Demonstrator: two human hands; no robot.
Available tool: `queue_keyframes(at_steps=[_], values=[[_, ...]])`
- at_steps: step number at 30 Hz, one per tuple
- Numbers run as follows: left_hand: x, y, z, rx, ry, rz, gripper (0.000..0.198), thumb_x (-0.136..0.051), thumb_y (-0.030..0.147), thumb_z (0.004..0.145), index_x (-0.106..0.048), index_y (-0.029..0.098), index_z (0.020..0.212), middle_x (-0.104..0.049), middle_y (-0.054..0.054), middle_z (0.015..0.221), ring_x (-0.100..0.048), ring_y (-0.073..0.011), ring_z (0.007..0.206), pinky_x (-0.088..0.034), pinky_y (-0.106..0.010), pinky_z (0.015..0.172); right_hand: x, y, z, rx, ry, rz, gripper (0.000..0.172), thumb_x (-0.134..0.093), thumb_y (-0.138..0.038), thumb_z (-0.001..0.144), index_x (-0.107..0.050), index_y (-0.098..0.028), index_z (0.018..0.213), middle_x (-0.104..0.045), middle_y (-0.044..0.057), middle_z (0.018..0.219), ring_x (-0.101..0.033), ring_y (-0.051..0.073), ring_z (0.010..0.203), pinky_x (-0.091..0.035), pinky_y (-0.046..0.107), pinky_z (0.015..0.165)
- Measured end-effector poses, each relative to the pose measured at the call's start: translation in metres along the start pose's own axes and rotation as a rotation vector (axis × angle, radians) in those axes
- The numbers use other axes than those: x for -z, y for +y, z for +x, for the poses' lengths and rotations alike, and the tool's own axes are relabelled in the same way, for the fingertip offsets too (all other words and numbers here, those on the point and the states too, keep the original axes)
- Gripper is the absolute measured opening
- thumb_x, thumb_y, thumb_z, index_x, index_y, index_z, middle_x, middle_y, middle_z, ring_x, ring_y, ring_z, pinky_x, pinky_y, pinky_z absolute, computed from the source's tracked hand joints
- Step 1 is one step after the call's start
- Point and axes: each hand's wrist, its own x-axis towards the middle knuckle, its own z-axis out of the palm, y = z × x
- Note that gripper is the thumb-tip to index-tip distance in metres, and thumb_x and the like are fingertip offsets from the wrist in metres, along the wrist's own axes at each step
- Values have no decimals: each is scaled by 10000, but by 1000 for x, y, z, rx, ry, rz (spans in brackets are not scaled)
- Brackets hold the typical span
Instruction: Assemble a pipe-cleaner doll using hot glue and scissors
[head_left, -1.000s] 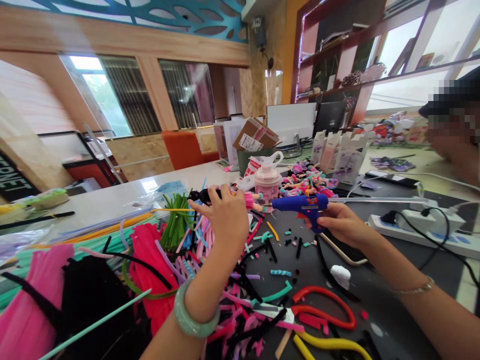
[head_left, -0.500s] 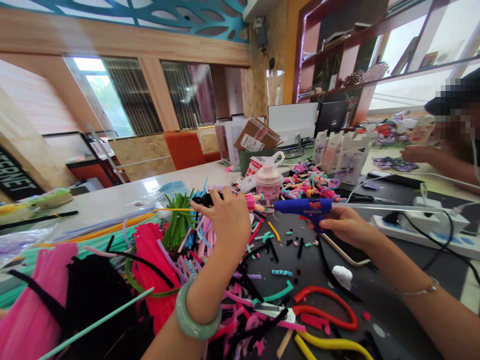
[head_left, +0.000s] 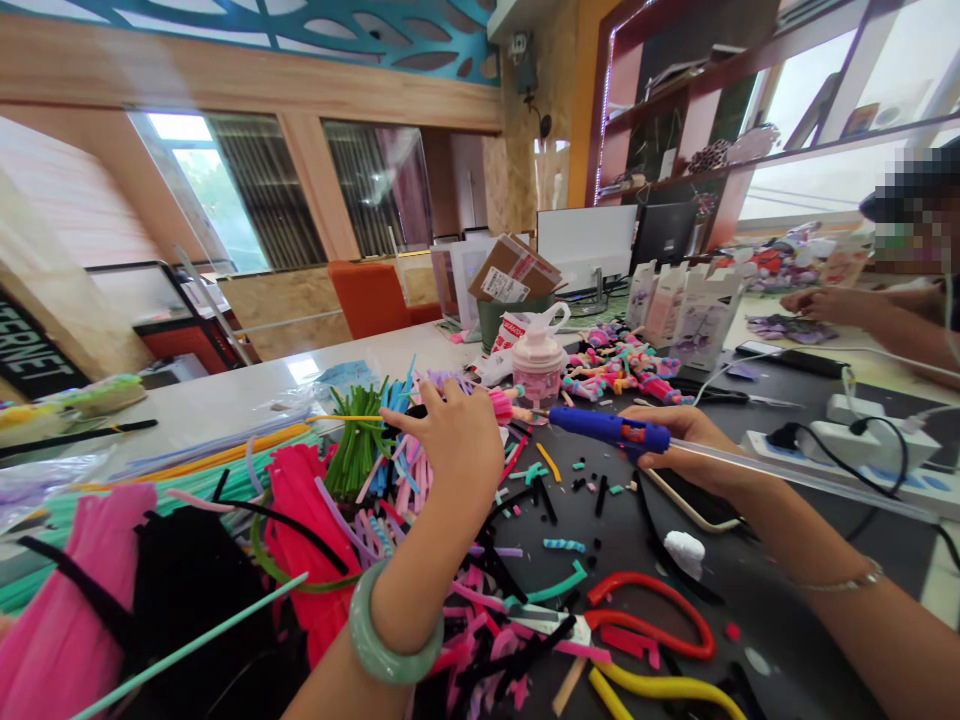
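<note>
My right hand (head_left: 694, 450) is closed around a blue hot glue gun (head_left: 600, 427). A long clear glue stick (head_left: 780, 472) runs out of the gun's back end past my wrist. The nozzle points left, close to the small pink pipe-cleaner figure (head_left: 501, 404) in my left hand (head_left: 461, 435). That hand, with a green bangle at the wrist, has its fingers bent around the figure and hides most of it; a black part shows at the far side. Whether nozzle and figure touch, I cannot tell.
Red-handled scissors (head_left: 697, 620) and yellow-handled pliers or cutters (head_left: 667, 685) lie in front among pipe-cleaner scraps. Bundles of green pipe cleaners (head_left: 356, 440) and red ones (head_left: 304, 520) lie left. A pink bottle (head_left: 538, 370), finished figures (head_left: 630, 370) and a power strip (head_left: 885, 480) stand behind. Another person's hands (head_left: 825, 303) are far right.
The glue gun has turned in my right hand: its back end has dropped and its handle swung out of sight. My left hand has barely shifted. The other person's hands moved slightly left.
</note>
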Motion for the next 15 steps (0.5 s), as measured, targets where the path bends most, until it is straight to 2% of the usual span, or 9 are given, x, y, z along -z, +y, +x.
queue_keyframes(at_steps=[5,11,15], values=[[-2,0,-1,-15,20,10,386,-364,133,856,-708,231,1002,-641,-151,1039,-462,-352,1117,-228,-785,917,-1,-5,1,-3,64,-17,326,-844,-221,455,-751,-238,767,-650,17,808,-593,173,669,-494,294,630],[0,0,-1,-23,-14,13,357,-399,120,831,-715,214,967,-650,-160,1017,-490,-351,1090,-233,-778,917,1,-1,4,31,41,-8,352,-871,-269,429,-754,-212,756,-639,31,797,-579,161,669,-494,284,619],[3,0,-2,-31,-64,-6,342,-422,112,810,-709,213,964,-661,-148,1021,-508,-335,1086,-228,-777,928,2,3,4,41,21,2,365,-869,-299,466,-766,-225,809,-646,32,827,-591,168,714,-489,278,649]])
